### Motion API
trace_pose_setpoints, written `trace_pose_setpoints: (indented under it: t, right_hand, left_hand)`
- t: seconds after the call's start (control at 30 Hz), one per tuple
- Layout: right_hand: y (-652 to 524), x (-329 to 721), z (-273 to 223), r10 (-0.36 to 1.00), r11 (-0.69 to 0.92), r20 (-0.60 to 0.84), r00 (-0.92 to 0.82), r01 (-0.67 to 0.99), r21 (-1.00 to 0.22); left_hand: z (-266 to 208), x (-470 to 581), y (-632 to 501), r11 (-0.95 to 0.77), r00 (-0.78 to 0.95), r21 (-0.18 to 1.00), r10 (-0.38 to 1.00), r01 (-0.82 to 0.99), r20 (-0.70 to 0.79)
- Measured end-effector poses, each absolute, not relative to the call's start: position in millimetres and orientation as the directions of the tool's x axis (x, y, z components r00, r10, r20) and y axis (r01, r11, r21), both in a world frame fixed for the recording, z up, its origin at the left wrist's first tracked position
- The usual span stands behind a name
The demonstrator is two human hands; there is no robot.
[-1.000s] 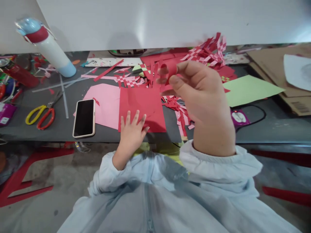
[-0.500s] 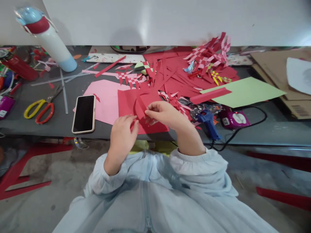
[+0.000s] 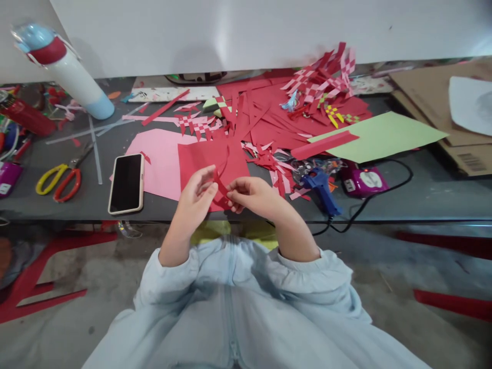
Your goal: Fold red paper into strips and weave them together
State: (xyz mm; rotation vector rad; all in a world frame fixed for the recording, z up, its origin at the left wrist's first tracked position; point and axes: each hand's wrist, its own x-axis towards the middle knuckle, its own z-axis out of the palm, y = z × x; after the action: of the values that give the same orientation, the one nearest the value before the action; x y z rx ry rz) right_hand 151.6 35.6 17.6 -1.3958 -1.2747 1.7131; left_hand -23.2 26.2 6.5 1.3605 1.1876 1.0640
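Over a red paper sheet (image 3: 196,159), close to the table's front edge, both hands work on a narrow red paper strip (image 3: 221,192). My left hand (image 3: 198,195) is closed, thumb against curled fingers, at the strip's left side. Thumb and fingertips of my right hand (image 3: 249,196) pinch its right side. One thin end of the strip curves up above the left fingertips. Red on red makes the strip's outline hard to follow. Beneath the red sheet lies a larger pink sheet (image 3: 159,164).
Left are a phone (image 3: 126,183), scissors (image 3: 69,174) and a tall bottle (image 3: 77,77). Behind lie red strips (image 3: 253,118) and checkered woven paper (image 3: 319,77). Right are a blue glue gun (image 3: 321,189), its black cord, a purple box (image 3: 363,180), a green sheet (image 3: 388,136) and cardboard (image 3: 426,97).
My left hand has risen and turned, its fingers now up at the strip. The right hand has shifted slightly down and left, bringing the strip lower between both hands. The view has shifted slightly.
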Motion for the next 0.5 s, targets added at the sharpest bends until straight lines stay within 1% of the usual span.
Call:
trace_pose_setpoints:
  t: [0.13,0.27,0.4,0.5]
  right_hand:
    - [26,156,11,0.866,-0.411,-0.405,-0.293,0.043,-0.911]
    - [17,165,5,0.864,-0.414,-0.393,-0.313,0.000,-0.910]
    - [8,175,4,0.865,-0.404,-0.379,-0.330,-0.009,-0.915]
    - [1,181,6,0.860,-0.427,-0.400,-0.317,-0.017,-0.904]
  left_hand:
    - [7,-20,34,0.048,0.041,0.995,0.998,-0.088,-0.044]
    - [11,-16,41,0.171,0.068,0.957,0.985,-0.234,-0.159]
    - [12,-12,47,0.189,0.031,0.927,0.981,-0.323,-0.190]
    - [10,-10,50,0.167,0.004,0.929,0.984,-0.329,-0.176]
